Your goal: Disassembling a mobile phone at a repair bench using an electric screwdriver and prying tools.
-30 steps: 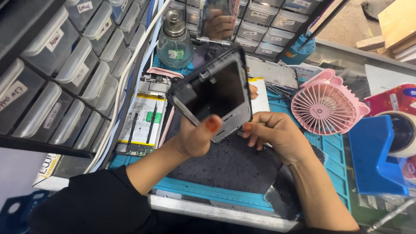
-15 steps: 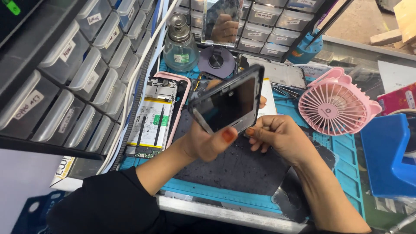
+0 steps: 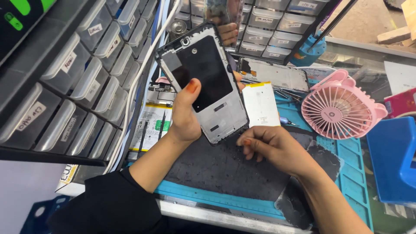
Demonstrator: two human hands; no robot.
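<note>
My left hand holds a phone frame up above the bench, its inner side facing me, thumb across its middle. The frame is black in the centre with a pale metal edge. My right hand rests on the dark work mat just below the frame's lower corner, fingers curled and holding nothing I can see. An opened phone with its battery showing lies left of my left wrist. A white battery lies behind the frame.
Racks of small parts drawers line the left side and the back. A pink desk fan stands at the right, a blue block beyond it. Another phone frame lies at the back. The blue mat's edge runs along the front.
My left hand has raised the phone frame and turned it more upright toward me. My right hand has come off the frame and dropped to the mat.
</note>
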